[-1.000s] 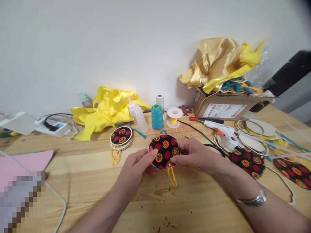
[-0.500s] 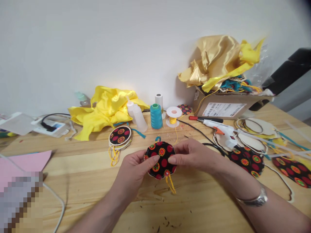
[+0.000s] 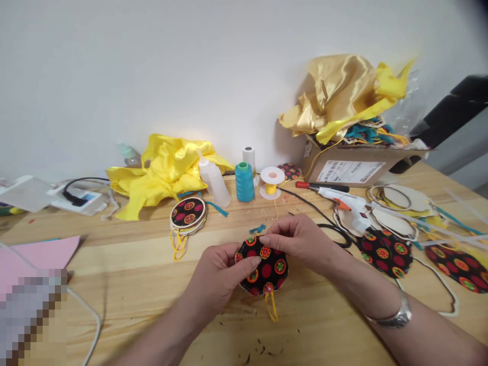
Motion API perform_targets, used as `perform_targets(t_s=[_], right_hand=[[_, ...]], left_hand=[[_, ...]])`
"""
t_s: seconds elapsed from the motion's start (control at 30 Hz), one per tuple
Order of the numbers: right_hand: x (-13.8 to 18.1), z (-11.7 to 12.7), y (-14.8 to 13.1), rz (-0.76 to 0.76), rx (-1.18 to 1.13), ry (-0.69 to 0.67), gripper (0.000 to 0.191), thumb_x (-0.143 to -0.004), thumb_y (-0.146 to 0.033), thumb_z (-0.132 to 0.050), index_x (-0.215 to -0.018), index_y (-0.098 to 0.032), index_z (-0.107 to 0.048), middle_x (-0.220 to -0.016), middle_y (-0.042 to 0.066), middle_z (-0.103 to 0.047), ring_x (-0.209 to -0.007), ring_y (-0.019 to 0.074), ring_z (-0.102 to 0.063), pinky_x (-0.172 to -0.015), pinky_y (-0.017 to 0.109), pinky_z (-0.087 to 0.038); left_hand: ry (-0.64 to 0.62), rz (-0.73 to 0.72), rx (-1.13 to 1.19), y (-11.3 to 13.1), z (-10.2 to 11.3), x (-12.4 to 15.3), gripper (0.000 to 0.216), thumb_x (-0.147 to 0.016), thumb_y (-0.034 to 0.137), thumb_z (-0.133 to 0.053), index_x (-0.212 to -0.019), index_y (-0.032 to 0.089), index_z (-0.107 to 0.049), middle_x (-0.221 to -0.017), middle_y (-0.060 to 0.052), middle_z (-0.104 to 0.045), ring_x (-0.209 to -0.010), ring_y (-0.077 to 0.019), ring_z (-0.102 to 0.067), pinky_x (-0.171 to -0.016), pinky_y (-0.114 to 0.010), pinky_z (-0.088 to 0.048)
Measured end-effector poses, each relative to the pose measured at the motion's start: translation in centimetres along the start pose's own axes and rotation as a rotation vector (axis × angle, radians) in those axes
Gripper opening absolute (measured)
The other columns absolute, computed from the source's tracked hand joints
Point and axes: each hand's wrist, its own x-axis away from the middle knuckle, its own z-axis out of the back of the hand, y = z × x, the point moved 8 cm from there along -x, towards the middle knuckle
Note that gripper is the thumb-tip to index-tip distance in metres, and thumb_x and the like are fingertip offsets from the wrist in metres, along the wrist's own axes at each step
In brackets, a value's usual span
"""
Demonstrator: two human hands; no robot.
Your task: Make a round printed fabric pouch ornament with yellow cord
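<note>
A round fabric piece [image 3: 263, 269], black with red dots and orange-and-green flowers, is held above the table between both hands. My left hand [image 3: 224, 269] pinches its left edge, thumb on the front and fingers behind. At the top edge, my right hand [image 3: 293, 241] grips the cloth between thumb and fingers. A teal ribbon loop [image 3: 261, 229] sticks out at the top, and yellow threads [image 3: 271, 307] hang from the bottom. Stacked wooden rings with matching cloth [image 3: 188, 212] lie to the left.
Behind stand a teal thread cone [image 3: 244, 183], a yellow thread spool [image 3: 271, 183] and a white bottle [image 3: 218, 185]. Yellow satin [image 3: 163, 168] is heaped at left. At right are a glue gun [image 3: 348, 203], flowered cloth rounds [image 3: 386, 253] and a cardboard box [image 3: 343, 165].
The fabric round has moved slightly right and down with both hands. My right hand has shifted from its right side to the top edge, near the teal loop.
</note>
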Motion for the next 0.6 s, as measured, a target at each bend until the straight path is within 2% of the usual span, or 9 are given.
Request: perform_targets(t_s=[0.1,0.17,0.23,0.3,0.37,0.47,0.6], right_hand=[[-0.1,0.0,0.1,0.013,0.004,0.004,0.024,-0.071,-0.036,-0.063,-0.067,-0.013,-0.066,-0.061,0.001,-0.062,-0.055,0.0086,-0.048,-0.050,0.021,-0.037],[0.0,0.1,0.2,0.012,-0.017,0.003,0.025,-0.071,-0.037,-0.063,-0.067,-0.013,-0.065,-0.061,0.001,-0.061,-0.054,0.0084,-0.048,-0.050,0.021,-0.037],[0.0,0.1,0.3,0.004,-0.037,-0.003,0.025,-0.071,-0.038,-0.063,-0.066,-0.013,-0.064,-0.061,0.000,-0.060,-0.054,0.0081,-0.047,-0.050,0.021,-0.036],[0.0,0.1,0.3,0.004,-0.034,-0.010,0.026,-0.071,-0.039,-0.063,-0.066,-0.013,-0.064,-0.059,0.000,-0.058,-0.052,0.0077,-0.046,-0.049,0.021,-0.035],[-0.1,0.1,0.4,0.005,-0.007,-0.015,0.026,-0.071,-0.039,-0.063,-0.065,-0.013,-0.064,-0.057,-0.001,-0.056,-0.052,0.0075,-0.044,-0.048,0.020,-0.034],[-0.1,0.1,0.7,0.000,0.034,-0.007,0.028,-0.071,-0.041,-0.062,-0.065,-0.013,-0.064,-0.056,-0.001,-0.054,-0.052,0.0077,-0.042,-0.048,0.021,-0.032],[-0.2,0.0,0.7,0.002,0.060,-0.025,0.030,-0.071,-0.042,-0.062,-0.066,-0.012,-0.064,-0.058,-0.001,-0.052,-0.054,0.0078,-0.041,-0.048,0.021,-0.030]], left_hand=[[-0.008,-0.016,-0.024,0.1,0.0,0.0,0.014,-0.070,0.028,-0.066,-0.075,0.014,-0.068,-0.062,-0.003,-0.069,-0.056,-0.0161,-0.063,-0.055,-0.026,-0.050],[-0.005,-0.054,0.001,0.6,0.1,0.1,0.025,-0.071,0.027,-0.065,-0.094,0.017,-0.064,-0.068,-0.002,-0.069,-0.064,-0.0167,-0.064,-0.061,-0.027,-0.050],[0.003,-0.108,0.050,1.2,0.1,0.3,0.049,-0.071,0.025,-0.066,-0.118,0.023,-0.049,-0.078,-0.001,-0.069,-0.071,-0.0174,-0.064,-0.066,-0.030,-0.051],[0.000,-0.149,0.085,1.6,-0.1,0.5,0.066,-0.071,0.023,-0.066,-0.128,0.030,-0.032,-0.087,-0.002,-0.068,-0.074,-0.0180,-0.064,-0.067,-0.032,-0.051],[-0.047,-0.176,0.086,1.8,-0.5,0.7,0.063,-0.072,0.020,-0.064,-0.124,0.032,-0.031,-0.093,-0.003,-0.067,-0.077,-0.0186,-0.064,-0.068,-0.033,-0.051],[-0.126,-0.194,0.032,1.6,-1.1,0.8,0.037,-0.075,0.017,-0.060,-0.107,0.028,-0.046,-0.088,-0.002,-0.065,-0.076,-0.0179,-0.063,-0.067,-0.030,-0.051],[-0.097,-0.162,-0.052,1.0,-0.6,0.4,0.014,-0.074,0.017,-0.059,-0.087,0.023,-0.058,-0.081,-0.001,-0.066,-0.066,-0.0142,-0.061,-0.060,-0.026,-0.050]])
